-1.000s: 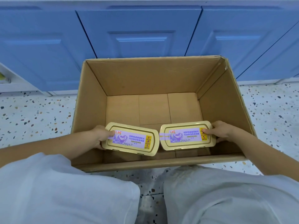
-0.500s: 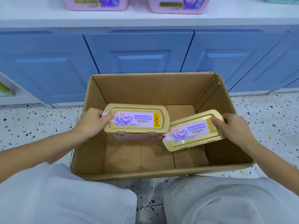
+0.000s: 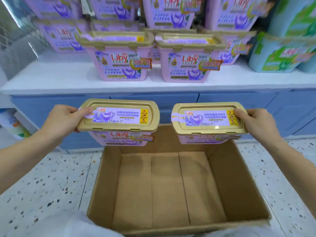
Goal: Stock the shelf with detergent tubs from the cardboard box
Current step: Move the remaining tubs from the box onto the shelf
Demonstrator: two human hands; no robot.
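My left hand (image 3: 62, 119) has a firm grip on the left end of one detergent tub (image 3: 118, 122), thumb on the gold lid. My right hand (image 3: 256, 122) grips the right end of a second tub (image 3: 207, 123) the same way. Both tubs are upright and level, side by side with a gap between them, in the air above the far edge of the cardboard box (image 3: 239, 185) — not touching it.

The box stands open on the speckled floor (image 3: 51, 182) in front of me; only its bare bottom flaps show inside.

The white shelf (image 3: 51, 79) is ahead and above the held tubs, over blue cabinet doors (image 3: 230, 100). Two matching pink tubs with gold lids (image 3: 118, 57) (image 3: 188, 60) stand at its front, close beside each other. More pink tubs (image 3: 59, 36) are stacked behind them — blurred. Green-and-blue packages (image 3: 280, 53) sit at the shelf's right end.

White fabric over my knees (image 3: 65, 226) shows at the bottom edge.
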